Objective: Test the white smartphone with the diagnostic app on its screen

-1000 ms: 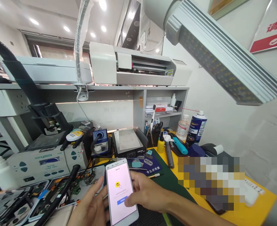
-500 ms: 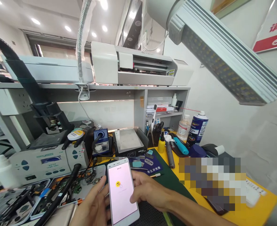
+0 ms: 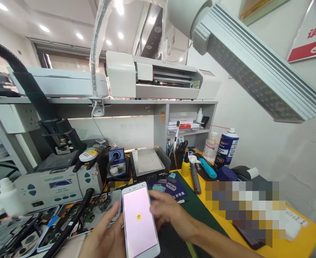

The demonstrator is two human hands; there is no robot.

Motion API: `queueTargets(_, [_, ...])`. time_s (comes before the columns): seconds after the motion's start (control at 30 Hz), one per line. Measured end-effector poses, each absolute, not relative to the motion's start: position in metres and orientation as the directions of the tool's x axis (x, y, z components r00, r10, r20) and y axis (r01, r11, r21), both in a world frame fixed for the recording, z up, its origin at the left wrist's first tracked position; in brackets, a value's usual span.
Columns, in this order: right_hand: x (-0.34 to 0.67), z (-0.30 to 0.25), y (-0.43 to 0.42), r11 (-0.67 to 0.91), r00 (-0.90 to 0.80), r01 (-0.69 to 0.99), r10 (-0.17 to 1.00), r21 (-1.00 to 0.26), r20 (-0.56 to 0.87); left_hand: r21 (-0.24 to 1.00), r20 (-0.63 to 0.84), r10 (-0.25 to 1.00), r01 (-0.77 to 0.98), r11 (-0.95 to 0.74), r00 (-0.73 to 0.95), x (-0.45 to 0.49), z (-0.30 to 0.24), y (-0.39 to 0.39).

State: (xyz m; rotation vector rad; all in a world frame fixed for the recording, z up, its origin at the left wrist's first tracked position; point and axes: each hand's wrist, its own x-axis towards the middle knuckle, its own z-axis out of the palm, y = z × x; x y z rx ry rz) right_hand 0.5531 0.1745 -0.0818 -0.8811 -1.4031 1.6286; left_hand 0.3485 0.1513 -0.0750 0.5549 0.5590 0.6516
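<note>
A white smartphone (image 3: 140,233) stands tilted up at the bottom middle, its pale pink screen showing a small yellow icon. My left hand (image 3: 106,233) holds it from the left, thumb along that side and the other fingers partly hidden behind it. At the phone's right edge is my right hand (image 3: 171,215), fingers bent and a little apart, thumb close to the edge. Whether those fingertips touch the phone I cannot make out. Beneath the hands lies a dark green mat (image 3: 201,218), with a blue card (image 3: 178,186) bearing blades behind the phone.
Trays of phone parts (image 3: 48,225) and a grey soldering station (image 3: 58,190) fill the left. Behind stands a flat heating plate (image 3: 149,161). A yellow bottle (image 3: 185,167), a grey-handled tool (image 3: 194,179) and a spray can (image 3: 226,148) stand or lie right. A lamp (image 3: 254,64) hangs overhead.
My right thumb has come off the screen to the phone's right edge. The screen's larger icon and text have given way to a small centred icon. The view has shifted slightly.
</note>
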Motion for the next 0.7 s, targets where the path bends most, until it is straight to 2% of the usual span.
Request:
queueTargets(0.07, [0.556,-0.081,0.17,0.237,-0.216,0.024,0.95,-0.971,0.226,0.641,-0.288,0.717,-0.429,0.636,0.634,0.349,-0.072,0.15])
queueTargets(0.1, [0.557,-0.08,0.167,0.392,-0.137,0.135,0.917,-0.91,0.375,0.631,-0.285,0.725,-0.447,0.634,0.627,0.35,-0.071,0.149])
queueTargets(0.17, [0.557,-0.081,0.159,0.648,-0.131,0.304,0.755,-0.698,0.643,0.595,-0.283,0.731,-0.484,0.642,0.621,0.351,-0.071,0.148])
queueTargets(0.23, [0.555,-0.083,0.153,0.827,-0.203,0.359,0.522,-0.433,0.829,0.569,-0.278,0.731,-0.506,0.648,0.623,0.352,-0.072,0.148])
queueTargets(0.3, [0.553,-0.088,0.151,0.897,-0.312,0.349,0.385,-0.272,0.868,0.552,-0.251,0.74,-0.536,0.639,0.624,0.354,-0.076,0.149])
queueTargets(0.37, [0.552,-0.093,0.153,0.923,-0.411,0.326,0.331,-0.203,0.849,0.549,-0.21,0.76,-0.569,0.612,0.615,0.357,-0.079,0.15])
queueTargets(0.57, [0.553,-0.101,0.159,0.939,-0.564,0.333,0.271,-0.086,0.78,0.582,-0.188,0.76,-0.552,0.596,0.622,0.361,-0.079,0.151])
queueTargets(0.7, [0.552,-0.102,0.158,0.937,-0.594,0.337,0.287,-0.091,0.752,0.581,-0.22,0.747,-0.53,0.617,0.628,0.358,-0.08,0.151])
